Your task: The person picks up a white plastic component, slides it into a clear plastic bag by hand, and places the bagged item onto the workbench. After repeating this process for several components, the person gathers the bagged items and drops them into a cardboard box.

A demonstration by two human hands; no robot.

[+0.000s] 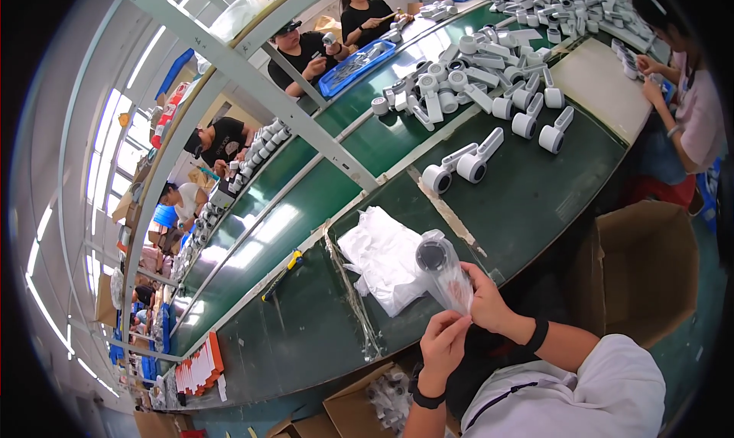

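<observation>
In front of me, a white handheld device with a round dark-faced head (434, 256) sits inside a clear plastic bag (453, 291). My right hand (489, 304) is wrapped round the bagged handle. With fingers pinched together, my left hand (443, 342) grips the lower end of the bag. Just left of the device lies a pile of thin white plastic bags (382, 258) on the green table. Farther up the table, several similar devices (470, 167) rest without bags, their handles pointing away to the upper right.
A large heap of the white devices (466, 75) covers the far belt. A yellow cutter knife (283, 274) lies to the left. An open cardboard box (646, 274) stands at right; another (359, 392) sits below the table edge. A co-worker (692, 117) sits at the right.
</observation>
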